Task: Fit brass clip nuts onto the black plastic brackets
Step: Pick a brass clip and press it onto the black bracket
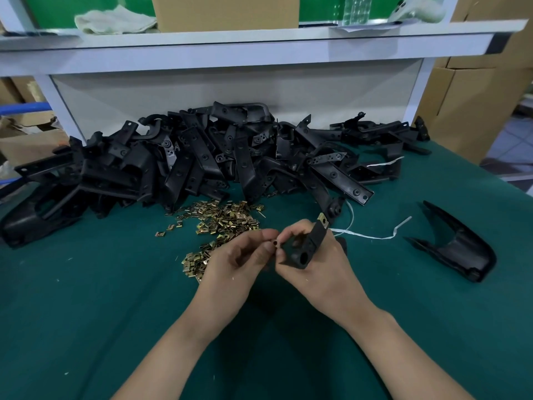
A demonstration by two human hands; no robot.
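A black bracket (305,246) — brass clip nut (322,219) at its tip — is being gripped by the right hand (314,272) and pinched by the left hand (239,264).

Layout as found. The table (86,313) carries a pile of brackets (202,160) across its far side, against the base of the shelf (259,39) behind it. On the shelf a box (225,10) stands at centre, with a cloth (115,20) to its left. Cartons (476,96) stand behind the table's right end. A heap of clip nuts (225,220) lies just before the pile, left of centre. Before the heap, the left hand (236,264) and right hand (314,269) hold a single bracket (308,246) between them above the table, one fitted clip nut (322,220) on its far end. A strap (372,236) lies right of the hands; further right lies a separate part (455,246), apart from the pile
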